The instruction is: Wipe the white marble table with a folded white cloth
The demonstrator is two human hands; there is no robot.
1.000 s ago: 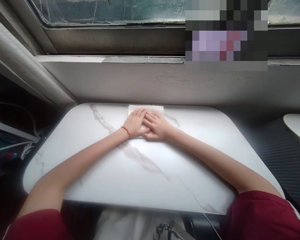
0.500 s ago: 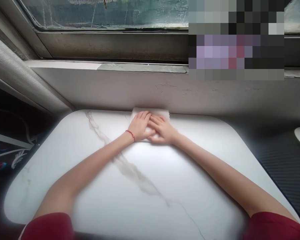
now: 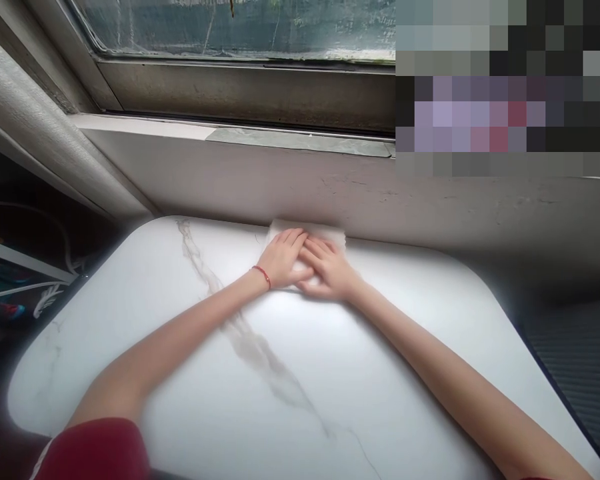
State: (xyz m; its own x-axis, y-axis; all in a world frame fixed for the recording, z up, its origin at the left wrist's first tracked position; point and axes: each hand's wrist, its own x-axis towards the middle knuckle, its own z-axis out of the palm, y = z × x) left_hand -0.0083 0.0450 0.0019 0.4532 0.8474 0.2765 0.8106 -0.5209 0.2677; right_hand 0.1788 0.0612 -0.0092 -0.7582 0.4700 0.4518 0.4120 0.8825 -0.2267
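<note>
A white cloth or wipe (image 3: pixel 334 233), folded flat, with one wavy edge, lies at the far edge of the white marbled table (image 3: pixel 180 380), close to the wall. My left hand (image 3: pixel 283 260), with a red string bracelet at its wrist, rests flat on the left part of the cloth with its fingers stretched forward. My right hand (image 3: pixel 330 270) lies on the right part, its fingers pointing toward the left hand. The fingertips of the two hands meet or slightly overlap. Both hands cover most of the cloth.
Beyond the table rises a pale wall (image 3: pixel 230 180) with a window (image 3: pixel 260 30) above its ledge. A light curtain or padded strip (image 3: pixel 55 120) runs down the left. White cables (image 3: pixel 50 297) hang beside the table. A dark ribbed seat (image 3: pixel 580 353) is at right. The upper right is pixelated.
The view has shifted and tilted slightly, so the window and ledge sit further right. Both hands still lie on the cloth, with no clear movement over the table.
</note>
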